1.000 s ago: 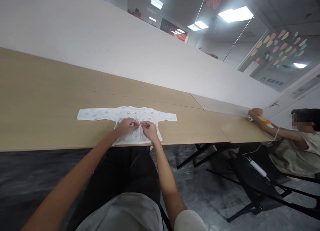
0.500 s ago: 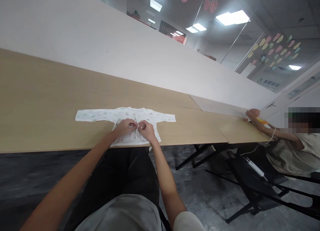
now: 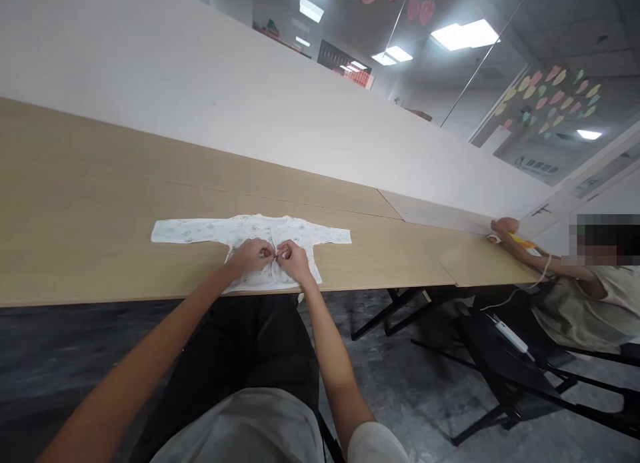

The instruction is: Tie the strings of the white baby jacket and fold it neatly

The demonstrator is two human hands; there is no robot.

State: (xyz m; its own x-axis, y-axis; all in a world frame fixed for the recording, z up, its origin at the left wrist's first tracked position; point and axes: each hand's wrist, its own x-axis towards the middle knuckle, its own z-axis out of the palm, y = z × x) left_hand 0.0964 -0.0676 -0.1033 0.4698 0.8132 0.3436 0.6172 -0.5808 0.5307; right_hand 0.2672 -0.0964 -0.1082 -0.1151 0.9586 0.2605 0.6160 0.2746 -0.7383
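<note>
A small white baby shirt (image 3: 300, 233) with a pale print lies spread on the table, sleeves stretched out to both sides. My left hand (image 3: 253, 256) pinches the shirt's front opening from the left. Facing it, my right hand (image 3: 294, 259) pinches the same front edge from the right. The fingertips of both hands nearly meet at the middle of the shirt. Whatever small fastening may be between them is hidden by the fingers. The shirt's lower hem lies along the table's front edge.
The long wooden table (image 3: 100, 263) runs against a white wall (image 3: 225, 96). To the right, another person (image 3: 590, 296) sits with hands at a doll (image 3: 509, 227) on the table. A black folding chair (image 3: 510, 356) with a white power strip (image 3: 511, 335) stands nearby.
Almost nothing differs. Both hands keep their pinch at the middle of the shirt, with only slight finger movement.
</note>
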